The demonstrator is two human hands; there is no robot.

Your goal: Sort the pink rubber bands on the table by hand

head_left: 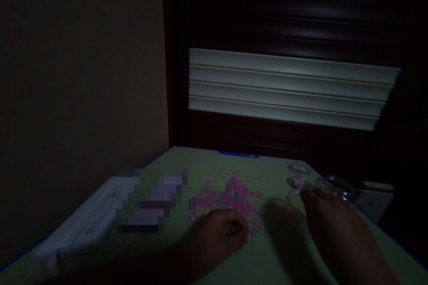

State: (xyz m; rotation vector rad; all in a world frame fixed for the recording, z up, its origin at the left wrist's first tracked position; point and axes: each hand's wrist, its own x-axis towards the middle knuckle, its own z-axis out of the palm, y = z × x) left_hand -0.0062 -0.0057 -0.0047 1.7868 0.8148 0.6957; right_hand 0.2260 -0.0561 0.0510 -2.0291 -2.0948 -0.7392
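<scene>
The scene is very dark. A heap of thin pink and purple loops (230,196), like small elastic bands, lies spread on a pale green table (187,164). My left hand (222,231) rests at the heap's near edge with its fingers curled into a pinch on some of the loops. My right hand (326,213) is to the right, its fingers curved round a small clear jar (296,202) that stands just right of the heap. How firmly it grips is hard to tell in the dim light.
A larger clear jar (337,187) lies at the table's right edge. Two small round lids or dishes (297,176) sit behind my right hand. A white folded bag or cloth (83,231) lies at the left edge. Wall left, dark shutter behind.
</scene>
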